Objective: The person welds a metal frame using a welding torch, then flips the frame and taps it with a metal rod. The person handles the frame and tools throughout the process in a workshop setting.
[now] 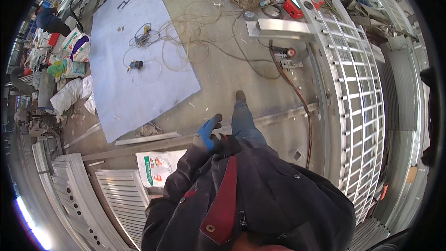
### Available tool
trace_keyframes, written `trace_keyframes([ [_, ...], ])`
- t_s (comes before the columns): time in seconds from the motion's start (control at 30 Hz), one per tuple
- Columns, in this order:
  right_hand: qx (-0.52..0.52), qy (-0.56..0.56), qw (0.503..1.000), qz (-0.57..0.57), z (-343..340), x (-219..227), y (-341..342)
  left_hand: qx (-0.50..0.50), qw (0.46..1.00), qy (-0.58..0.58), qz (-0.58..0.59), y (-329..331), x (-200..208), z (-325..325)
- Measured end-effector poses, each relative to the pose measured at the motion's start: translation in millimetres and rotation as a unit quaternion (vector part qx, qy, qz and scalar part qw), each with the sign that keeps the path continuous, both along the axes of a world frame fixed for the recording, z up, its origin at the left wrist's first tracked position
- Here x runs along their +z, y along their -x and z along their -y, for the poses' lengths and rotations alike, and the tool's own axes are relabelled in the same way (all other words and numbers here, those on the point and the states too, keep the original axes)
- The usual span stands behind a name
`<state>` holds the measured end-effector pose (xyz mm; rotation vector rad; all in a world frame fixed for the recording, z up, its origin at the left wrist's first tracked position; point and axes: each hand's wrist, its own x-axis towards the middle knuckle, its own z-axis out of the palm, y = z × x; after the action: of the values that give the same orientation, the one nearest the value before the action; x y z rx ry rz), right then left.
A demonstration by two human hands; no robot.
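Observation:
My left hand [209, 130], in a blue work glove with dark fingers, hangs in front of my dark jacket [274, 190]. Its fingers are apart from the thumb, and nothing shows between them. Past the hand, my leg in blue jeans [246, 123] ends in a dark shoe [240, 95] on the concrete floor. A white printed sack [158, 167] lies to the left of my left sleeve, the nearest loose thing on that side. My right hand is out of sight, hidden by the jacket or outside the picture.
A pale blue sheet [144, 81] with a corded power tool [135, 65] covers the floor ahead left. Hoses and cables [260, 60] sprawl beyond. An angle grinder [283, 52] lies near a metal lattice frame [355, 97] at right. Another person [49, 18] bends at far left.

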<state>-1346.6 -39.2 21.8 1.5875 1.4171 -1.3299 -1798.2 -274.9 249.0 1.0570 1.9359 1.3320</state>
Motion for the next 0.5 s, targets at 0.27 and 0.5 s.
trace_keyframes([
  [0.27,0.079,-0.037,0.995,-0.052,-262.6,-36.5,264.1,0.137,0.987,0.075,0.027,172.0,-2.6,-184.3],
  [0.5,-0.165,-0.081,0.942,-0.280,-534.8,39.4,643.4,0.055,0.996,0.060,0.020,302.2,9.7,-326.3],
])
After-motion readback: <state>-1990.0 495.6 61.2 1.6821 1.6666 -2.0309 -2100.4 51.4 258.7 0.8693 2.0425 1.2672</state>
